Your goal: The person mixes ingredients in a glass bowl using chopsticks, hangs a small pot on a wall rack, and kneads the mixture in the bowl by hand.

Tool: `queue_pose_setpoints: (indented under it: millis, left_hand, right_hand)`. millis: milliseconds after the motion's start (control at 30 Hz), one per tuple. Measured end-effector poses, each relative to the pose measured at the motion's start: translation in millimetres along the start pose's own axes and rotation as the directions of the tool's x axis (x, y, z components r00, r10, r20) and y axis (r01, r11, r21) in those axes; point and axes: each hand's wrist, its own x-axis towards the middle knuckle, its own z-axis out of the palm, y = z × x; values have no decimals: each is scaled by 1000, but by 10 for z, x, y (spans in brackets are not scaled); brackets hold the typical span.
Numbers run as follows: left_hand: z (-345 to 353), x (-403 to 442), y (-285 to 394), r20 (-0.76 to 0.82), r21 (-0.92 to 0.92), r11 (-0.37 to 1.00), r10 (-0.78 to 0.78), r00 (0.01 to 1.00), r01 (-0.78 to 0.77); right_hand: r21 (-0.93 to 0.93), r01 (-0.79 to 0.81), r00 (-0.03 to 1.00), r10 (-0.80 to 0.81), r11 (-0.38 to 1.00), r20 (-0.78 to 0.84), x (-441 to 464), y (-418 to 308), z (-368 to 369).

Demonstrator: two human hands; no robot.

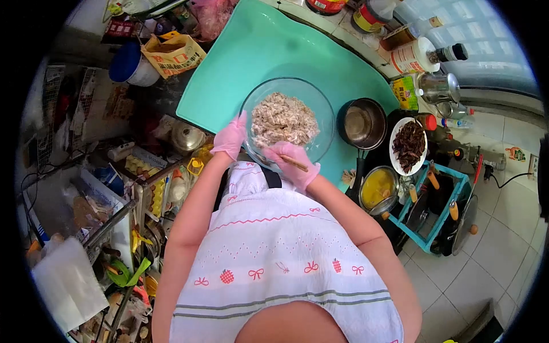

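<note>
Glass bowl (327,117): right fingers (280,151) closed round wooden stick (296,164) at near rim; left fingers (241,122) against left wall, grip unclear; pale mixture (285,119) might spill if hard stirring skids bowl across turquoise mat (229,74) beneath.

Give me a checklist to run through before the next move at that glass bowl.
1. Gloves on: ok, the left hand and right hand both wear pink ones.
2. Bowl steadied: ok, the left hand is at the left rim of the glass bowl.
3. Utensil in hand: ok, the right hand grips a thin wooden utensil at the bowl's near side.
4. Contents inside: ok, the pale, shredded-looking mixture sits within the rim.
5. Room on the right: not ok, I'd say; the dark saucepan stands very close to the bowl.
6. Evenly mixed through: cannot tell; only the top surface shows.
</note>
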Motion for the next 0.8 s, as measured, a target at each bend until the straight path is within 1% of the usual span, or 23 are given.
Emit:
queue_pose_setpoints:
  millis: [100, 200, 300, 400, 500, 533, 600, 633, 700, 800]
  left_hand:
    - [145, 96, -135, -72, 71, 990, 130, 989, -125]
    - [320, 175, -343, -201, 219, 938, 313, 928, -269]
    - [241, 149, -236, -82, 232, 955, 209, 974, -186]
    - [193, 144, -222, -29, 221, 948, 240, 970, -228]
    - [78, 27, -66, -30, -1, 999, 36, 999, -36]
    - [80, 15, -75, -64, 27, 993, 116, 991, -114]
    - [103, 10, -121, -124, 90, 961, 272, 954, -263]
    - [115, 34, -131, -87, 56, 978, 207, 975, -202]
    - [125, 90, -146, -7, -6, 998, 70, 998, -70]
    - [117, 105, -134, 33, -10, 999, 46, 998, -46]
  right_hand:
    - [55, -27, 999, 29, 998, -26, -21, 228, 65]
    - [62, 22, 1000, -21, 998, -11, -55, 197, 37]
    - [155, 77, 986, -52, 985, -156, 51, 34, 63]
    - [-71, -20, 999, 22, 997, 33, 22, 185, 61]
    - [-78, 33, 999, -32, 996, 11, -23, 164, 123]
    - [-7, 50, 994, -50, 999, -93, 25, 136, 156]
    - [126, 106, 953, -65, 986, -297, 243, 34, 285]
    - [241, 72, 922, 27, 968, -386, 364, 12, 320]
    - [467, 39, 827, 234, 883, -512, 547, -9, 367]
    - [137, 35, 932, 17, 990, -363, 375, 209, 357]
